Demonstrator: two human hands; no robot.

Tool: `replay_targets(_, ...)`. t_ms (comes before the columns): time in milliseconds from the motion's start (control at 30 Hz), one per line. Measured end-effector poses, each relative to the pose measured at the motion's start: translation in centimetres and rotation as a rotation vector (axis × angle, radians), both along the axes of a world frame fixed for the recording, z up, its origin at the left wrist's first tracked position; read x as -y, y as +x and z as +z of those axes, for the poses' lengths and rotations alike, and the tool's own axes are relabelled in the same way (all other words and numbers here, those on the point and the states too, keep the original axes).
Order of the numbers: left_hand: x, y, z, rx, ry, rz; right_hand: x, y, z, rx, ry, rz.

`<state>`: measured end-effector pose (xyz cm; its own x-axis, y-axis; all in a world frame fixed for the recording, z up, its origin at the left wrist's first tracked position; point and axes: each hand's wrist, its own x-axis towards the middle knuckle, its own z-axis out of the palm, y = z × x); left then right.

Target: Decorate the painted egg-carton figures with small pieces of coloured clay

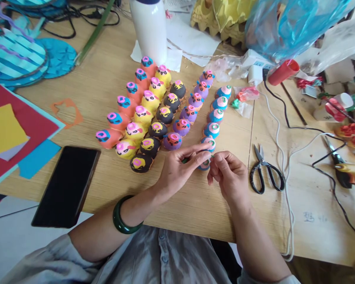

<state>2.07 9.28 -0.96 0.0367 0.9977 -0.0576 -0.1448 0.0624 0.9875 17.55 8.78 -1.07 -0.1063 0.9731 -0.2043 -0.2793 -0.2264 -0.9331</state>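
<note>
My left hand (pixel 182 163) reaches over the near end of the row of blue, pink-topped domes (pixel 211 130), its fingers stretched to the right and a bit of green clay in its palm. Close beside it, my right hand (pixel 228 171) has thumb and forefinger pinched on a tiny green piece (pixel 212 156). Each blue dome bears a green ring on top. To the left stand rows of purple domes (pixel 182 128), black domes (pixel 157 129), yellow domes (pixel 143 114) and orange domes (pixel 118 120), with coloured clay shapes on them. The nearest blue dome is partly covered by my hands.
Black-handled scissors (pixel 263 167) lie right of my right hand, near white cables (pixel 287 185). A phone (pixel 65 185) and coloured paper (pixel 6 136) lie left. Behind are a white bottle (pixel 150 31), bagged clay (pixel 247 94) and a red cylinder (pixel 284 72).
</note>
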Motion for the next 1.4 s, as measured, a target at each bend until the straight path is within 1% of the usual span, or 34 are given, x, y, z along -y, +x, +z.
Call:
replay_targets(200, 0.08, 0.01, -0.2, -0.05, 0.01, -0.056, 0.05, 0.1, -0.17, -0.022, -0.011, 0.037)
replay_targets(300, 0.09, 0.04, -0.26, -0.054, 0.009, -0.044, 0.04, 0.02, -0.09, -0.026, -0.013, 0.056)
replay_targets(433, -0.01, 0.02, -0.13, -0.047, -0.005, -0.025, 0.04, 0.04, 0.03, -0.023, -0.003, 0.026)
replay_targets(600, -0.07, 0.09, -0.15, 0.032, -0.058, -0.018, 0.06, 0.08, 0.05, -0.012, -0.004, 0.021)
replay_targets(700, -0.06, 0.17, -0.32, 0.058, -0.052, -0.015, 0.08, 0.02, 0.1, -0.005, -0.017, 0.033)
replay_targets(933, -0.07, 0.07, -0.25, 0.044, -0.055, -0.017, 0.0, 0.01, 0.03, 0.0, 0.003, 0.003)
replay_targets(1133, 0.01, 0.12, -0.49, 0.077, -0.051, 0.0, 0.04, -0.04, 0.02, 0.015, -0.009, 0.014)
replay_targets(1267, -0.01, 0.13, -0.51, 0.079, -0.071, -0.017, 0.03, -0.12, 0.07, 0.043, -0.014, 0.016)
replay_targets(1400, -0.09, 0.04, -0.32, 0.068, -0.072, 0.007, 0.07, -0.08, 0.14, 0.068, -0.004, -0.009)
